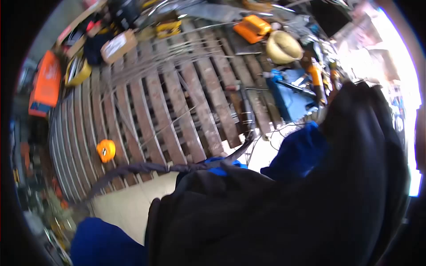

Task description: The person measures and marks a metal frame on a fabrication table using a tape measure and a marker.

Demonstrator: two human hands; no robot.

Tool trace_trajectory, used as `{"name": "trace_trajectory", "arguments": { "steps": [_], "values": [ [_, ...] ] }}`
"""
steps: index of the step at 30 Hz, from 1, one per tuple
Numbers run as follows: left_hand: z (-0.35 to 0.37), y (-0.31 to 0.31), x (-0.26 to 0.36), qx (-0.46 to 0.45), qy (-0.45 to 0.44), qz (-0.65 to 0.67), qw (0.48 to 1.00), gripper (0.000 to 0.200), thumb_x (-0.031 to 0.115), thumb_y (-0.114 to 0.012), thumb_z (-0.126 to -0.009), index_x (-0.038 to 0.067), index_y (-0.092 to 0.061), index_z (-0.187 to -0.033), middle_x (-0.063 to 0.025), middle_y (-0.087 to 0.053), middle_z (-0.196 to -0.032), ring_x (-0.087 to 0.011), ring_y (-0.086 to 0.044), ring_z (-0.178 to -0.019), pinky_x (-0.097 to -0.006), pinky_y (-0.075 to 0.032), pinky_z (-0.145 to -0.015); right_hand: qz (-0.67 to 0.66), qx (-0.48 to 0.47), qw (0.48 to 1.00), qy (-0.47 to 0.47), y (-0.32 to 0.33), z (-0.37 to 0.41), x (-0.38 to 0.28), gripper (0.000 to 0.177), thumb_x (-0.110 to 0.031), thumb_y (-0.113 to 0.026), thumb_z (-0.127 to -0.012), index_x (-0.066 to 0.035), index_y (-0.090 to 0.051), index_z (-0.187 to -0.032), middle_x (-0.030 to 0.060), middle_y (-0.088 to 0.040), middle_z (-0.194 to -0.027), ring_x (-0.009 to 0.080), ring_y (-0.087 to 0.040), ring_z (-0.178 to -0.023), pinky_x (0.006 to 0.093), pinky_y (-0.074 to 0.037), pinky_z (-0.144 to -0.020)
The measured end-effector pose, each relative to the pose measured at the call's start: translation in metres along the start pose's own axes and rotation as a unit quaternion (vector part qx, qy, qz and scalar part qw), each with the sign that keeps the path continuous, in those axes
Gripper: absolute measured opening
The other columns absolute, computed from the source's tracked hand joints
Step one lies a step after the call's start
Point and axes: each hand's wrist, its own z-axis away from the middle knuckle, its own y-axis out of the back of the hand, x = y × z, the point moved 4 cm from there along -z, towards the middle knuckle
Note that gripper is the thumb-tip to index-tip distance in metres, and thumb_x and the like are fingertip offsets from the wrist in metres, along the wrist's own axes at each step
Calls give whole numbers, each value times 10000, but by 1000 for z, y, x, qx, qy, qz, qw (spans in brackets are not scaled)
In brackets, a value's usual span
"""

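Observation:
A dark sleeve [359, 115] stretches up to the right side, ending beside the cluttered tools; my right hand at its end is hidden or too blurred to make out. Closest to that sleeve end are a tool with an orange handle [316, 75] and a blue box-like case [290, 99] with a dark tool lying across it. My left hand does not show. Dark clothing [248, 217] fills the lower middle, with blue cloth [106, 241] at lower left. A dark wrapped cable [142, 167] curves across the front of the slatted metal table [195, 119].
On the slats lie an orange tape measure [106, 150] and several thin metal rods [177, 53]. Around the far side are a yellowish bowl-shaped thing [284, 47], an orange case [252, 28], a cardboard box [119, 46] and an orange-red machine [45, 82]. Tiled floor [128, 206] shows below.

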Motion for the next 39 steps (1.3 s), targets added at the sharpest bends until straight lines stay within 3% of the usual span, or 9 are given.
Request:
{"name": "trace_trajectory", "arguments": {
  "steps": [4,12,22,26,33,39],
  "values": [
    [-5,-52,19,-44,-12,61,997,576,490,-566,-953,10,-565,-1270,-201,-658,-1154,-344,-644,-1021,-451,-501,-956,21,-22,997,-66,-40,-4,53,281,-201,-643,-973,15,-636,-1152,149,-670,-970,186,-633,-731,300,-494,-688],
    [13,-63,77,-47,3,132,990,582,470,-559,-961,-4,-535,-1297,-191,-653,-1142,-324,-645,-999,-436,-501,-962,-46,-151,985,-70,-152,-5,99,301,-222,-652,-971,7,-638,-1166,153,-677,-981,191,-644,-758,308,-503,-720],
    [20,-76,115,-68,-1,213,975,592,445,-550,-972,-23,-496,-1331,-180,-647,-1127,-299,-646,-971,-416,-502,-970,-108,-289,951,17,-280,-5,73,326,-247,-662,-968,-3,-641,-1184,157,-687,-995,198,-658,-793,319,-514,-759],
    [20,-78,144,-78,-17,278,957,597,435,-547,-976,-30,-481,-1344,-175,-645,-1121,-289,-647,-960,-408,-502,-973,-100,-298,948,54,-293,-29,55,336,-257,-666,-967,-7,-642,-1191,158,-691,-1001,200,-663,-807,323,-519,-775],
    [26,-68,211,-99,-73,428,895,606,418,-541,-983,-43,-454,-1367,-167,-641,-1110,-271,-647,-940,-394,-502,-978,-41,-258,960,104,-264,-107,12,354,-275,-674,-965,-14,-644,-1203,161,-698,-1011,205,-672,-831,330,-527,-803],
    [36,-23,270,-127,-152,535,821,615,403,-535,-990,-54,-431,-1387,-160,-637,-1101,-256,-648,-923,-382,-502,-983,127,-175,976,31,-119,-93,23,370,-290,-680,-963,-20,-645,-1214,164,-704,-1019,209,-680,-851,336,-533,-827]
  ]
}}
